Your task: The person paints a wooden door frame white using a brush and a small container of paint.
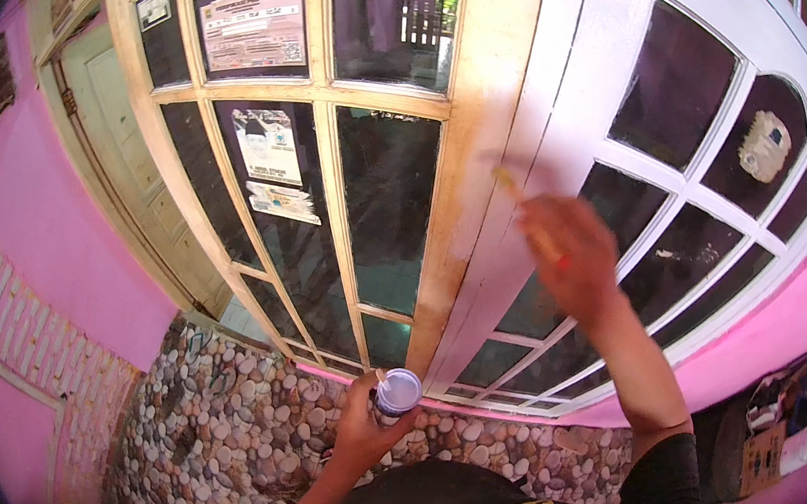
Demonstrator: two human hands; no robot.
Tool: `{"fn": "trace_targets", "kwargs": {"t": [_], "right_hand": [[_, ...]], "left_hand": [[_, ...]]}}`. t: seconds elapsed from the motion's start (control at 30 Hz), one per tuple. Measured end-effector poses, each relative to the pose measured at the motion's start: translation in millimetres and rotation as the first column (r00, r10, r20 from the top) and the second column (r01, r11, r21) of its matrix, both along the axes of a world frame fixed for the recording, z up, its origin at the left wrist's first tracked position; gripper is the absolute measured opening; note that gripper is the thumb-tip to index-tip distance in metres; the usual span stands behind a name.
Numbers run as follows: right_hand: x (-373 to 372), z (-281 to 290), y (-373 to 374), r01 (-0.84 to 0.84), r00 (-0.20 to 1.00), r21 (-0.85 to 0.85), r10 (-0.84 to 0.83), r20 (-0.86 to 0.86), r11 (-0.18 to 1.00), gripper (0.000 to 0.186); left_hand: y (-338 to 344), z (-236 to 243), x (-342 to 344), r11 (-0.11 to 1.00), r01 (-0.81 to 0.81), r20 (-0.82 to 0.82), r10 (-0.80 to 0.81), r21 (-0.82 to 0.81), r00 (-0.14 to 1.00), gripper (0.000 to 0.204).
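My left hand point(366, 423) is wrapped round a small open can point(400, 391) of pale paint, held low in front of the window. My right hand point(570, 252), blurred by motion, grips a paintbrush point(506, 182) against or very close to the broad vertical post point(477, 112) between the panes. That post is bare tan wood with a patch of thin white paint beside the brush. To the left is an unpainted wooden grid of dark glass with paper stickers point(265, 153); to the right, a white-painted window frame point(687, 181) with a torn sticker on one pane.
A cream door point(110, 117) stands back left, beside a pink wall point(34, 197) with a brick-patterned band. The floor point(215, 436) is covered in a pebble pattern. Cardboard and piled items point(761, 455) lie at the lower right, along a pink wall.
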State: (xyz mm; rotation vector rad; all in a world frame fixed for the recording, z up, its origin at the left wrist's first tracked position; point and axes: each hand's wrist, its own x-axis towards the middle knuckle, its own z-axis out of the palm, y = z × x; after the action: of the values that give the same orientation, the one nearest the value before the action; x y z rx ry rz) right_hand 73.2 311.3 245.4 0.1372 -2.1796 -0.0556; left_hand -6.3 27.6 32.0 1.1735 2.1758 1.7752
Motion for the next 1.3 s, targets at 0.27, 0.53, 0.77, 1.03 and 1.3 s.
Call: {"fn": "trace_targets", "kwargs": {"t": [0.27,0.53,0.77,1.03,1.3], "right_hand": [[-7,24,-25,0.190,0.943,0.081,-0.159,-0.292,0.978,0.038],[6,14,-58,0.154,0.987,-0.034,-0.152,0.047,0.988,0.024],[-12,130,-35,0.205,0.978,0.018,-0.204,-0.045,0.979,0.015],[-12,174,-55,0.178,0.984,-0.267,-0.179,0.020,0.947,0.017],[-32,190,-36,0.253,0.967,0.002,-0.253,-0.042,0.967,0.015]], "left_hand": [[4,16,-44,0.980,0.199,0.052,-0.197,-0.025,0.979,0.068],[-4,-6,-83,0.957,0.288,0.006,-0.288,0.046,0.957,0.073],[-5,4,-89,0.926,0.374,0.074,-0.377,0.048,0.923,0.075],[-20,-12,-98,0.918,0.393,0.036,-0.395,0.054,0.918,0.078],[-24,-19,-102,0.920,0.390,0.098,-0.392,0.042,0.915,0.081]]}}
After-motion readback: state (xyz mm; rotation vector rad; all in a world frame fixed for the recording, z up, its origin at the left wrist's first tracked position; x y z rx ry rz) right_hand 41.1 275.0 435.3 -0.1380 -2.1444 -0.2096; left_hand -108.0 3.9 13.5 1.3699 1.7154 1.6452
